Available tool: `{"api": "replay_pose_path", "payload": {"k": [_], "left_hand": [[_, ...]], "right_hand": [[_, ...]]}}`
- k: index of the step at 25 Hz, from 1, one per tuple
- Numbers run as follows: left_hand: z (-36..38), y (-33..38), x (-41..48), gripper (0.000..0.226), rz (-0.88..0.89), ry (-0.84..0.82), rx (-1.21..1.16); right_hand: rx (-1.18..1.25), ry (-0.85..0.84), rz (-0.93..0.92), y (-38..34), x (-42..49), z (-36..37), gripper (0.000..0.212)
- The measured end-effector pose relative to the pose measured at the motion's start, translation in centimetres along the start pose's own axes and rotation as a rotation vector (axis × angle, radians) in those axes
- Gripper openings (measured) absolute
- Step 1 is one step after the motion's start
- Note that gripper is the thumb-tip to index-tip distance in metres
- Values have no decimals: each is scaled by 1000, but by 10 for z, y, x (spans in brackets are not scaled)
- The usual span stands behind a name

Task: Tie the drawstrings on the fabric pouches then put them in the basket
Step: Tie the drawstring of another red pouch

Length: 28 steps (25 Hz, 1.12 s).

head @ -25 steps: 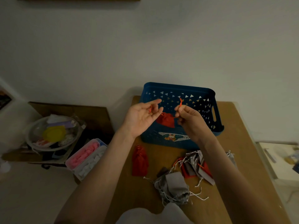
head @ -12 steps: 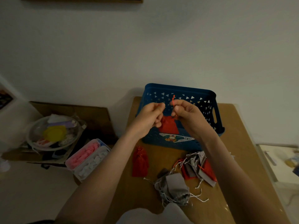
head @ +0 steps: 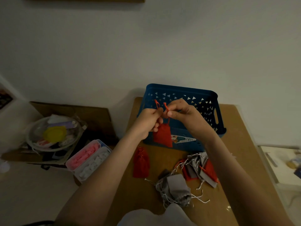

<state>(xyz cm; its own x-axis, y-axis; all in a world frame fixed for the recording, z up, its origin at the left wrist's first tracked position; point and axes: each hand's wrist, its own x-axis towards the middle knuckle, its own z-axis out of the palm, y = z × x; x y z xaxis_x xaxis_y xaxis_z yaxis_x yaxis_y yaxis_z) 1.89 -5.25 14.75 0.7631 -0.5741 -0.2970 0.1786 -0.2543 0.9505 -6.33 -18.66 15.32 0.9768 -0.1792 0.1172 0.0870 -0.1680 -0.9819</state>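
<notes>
Both the left hand (head: pixel 147 123) and right hand (head: pixel 184 115) pinched the cord ends (head: pixel 165 106) above the pouch (head: pixel 162 136), which dangled before the far basket (head: pixel 216 101); a short end slipping free could have spoiled the tie.

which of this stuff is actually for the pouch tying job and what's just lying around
For the job:
held red pouch, hanging from its drawstrings
left hand and right hand, each pinching a drawstring
blue basket
loose red pouch on the table
heap of grey and red pouches

Just lying about:
glass bowl of oddments
pink and white tray
cardboard box
</notes>
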Motion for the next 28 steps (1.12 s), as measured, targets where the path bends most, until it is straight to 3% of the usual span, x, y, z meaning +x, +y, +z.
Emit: {"api": "replay_pose_path", "payload": {"k": [4,8,13,21,22,25,28], "left_hand": [[6,6,-9,20,98,-268,249],[5,11,-15,22,113,-429,253],[15,4,-13,33,142,-290,250],[18,3,-2,28,-62,-142,-191],[18,4,-1,25,-70,-126,-241],[17,5,-1,21,-49,-94,-382],[17,4,-1,21,-4,-66,-442]], "right_hand": [[-63,-22,5,2,4,5,21],[81,-31,9,2,2,3,13],[80,71,11,1,2,1,12],[-77,265,44,5,-4,-3,9],[-34,248,56,5,-5,-2,6],[-12,136,144,11,-8,3,30],[-23,74,193,15,-8,3,20]]}}
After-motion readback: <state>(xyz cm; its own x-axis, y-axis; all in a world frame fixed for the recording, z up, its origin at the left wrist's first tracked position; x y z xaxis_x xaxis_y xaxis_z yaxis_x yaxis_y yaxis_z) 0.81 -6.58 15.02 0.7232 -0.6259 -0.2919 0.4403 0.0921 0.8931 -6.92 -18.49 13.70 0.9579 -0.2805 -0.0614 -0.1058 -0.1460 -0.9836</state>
